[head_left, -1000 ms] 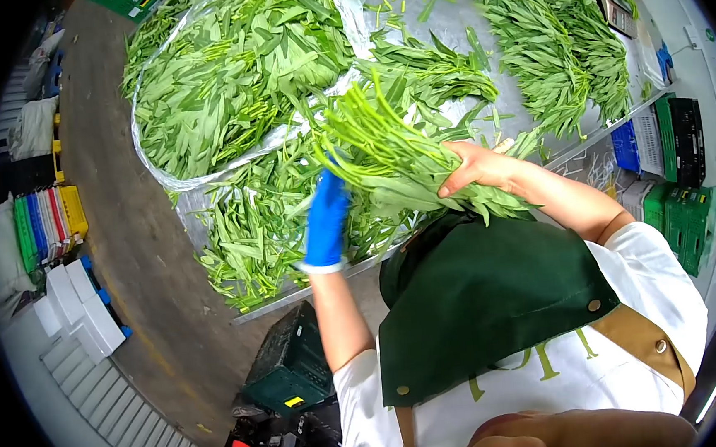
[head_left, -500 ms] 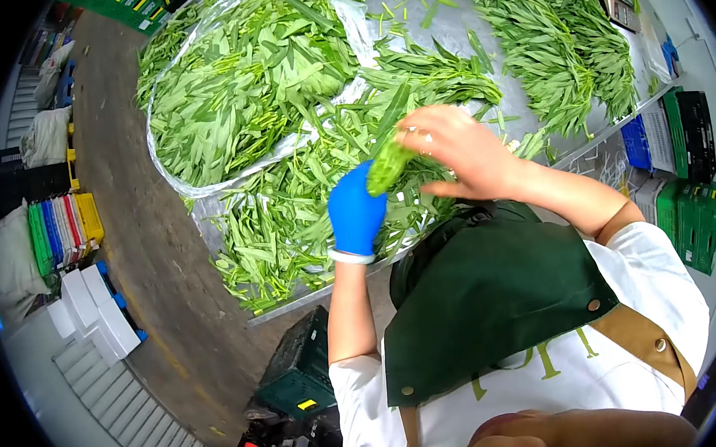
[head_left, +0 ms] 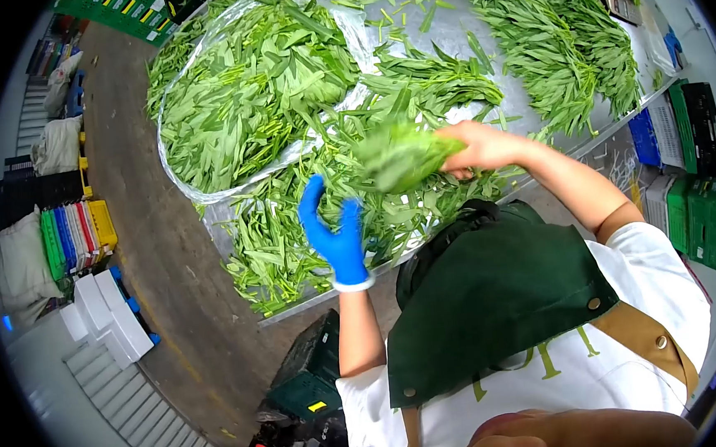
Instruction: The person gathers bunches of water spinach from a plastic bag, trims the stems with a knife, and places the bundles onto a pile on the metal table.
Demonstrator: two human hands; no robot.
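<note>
My left hand (head_left: 333,229), in a blue glove, is empty, its fingers spread above loose leaves (head_left: 281,250) near the table's front edge. To its right, my bare right hand (head_left: 481,147) is closed round the stem end of a bunch of leafy greens (head_left: 403,154). The bunch points left and is blurred by motion. Beyond the hands, a large heap of greens (head_left: 241,99) fills a clear plastic bag (head_left: 173,166). A smaller pile of greens (head_left: 439,77) lies on the metal table behind the held bunch.
Long rows of greens (head_left: 558,52) lie at the table's back right, beside a scale (head_left: 624,10). Green crates (head_left: 706,216) stand at the right, and a dark crate (head_left: 306,368) is on the floor below the table. White boxes (head_left: 111,315) stand at the left.
My left hand has let go of the greens, moved left and opened. My right hand, open before, is now closed round the bunch's stems. The view has shifted slightly.
</note>
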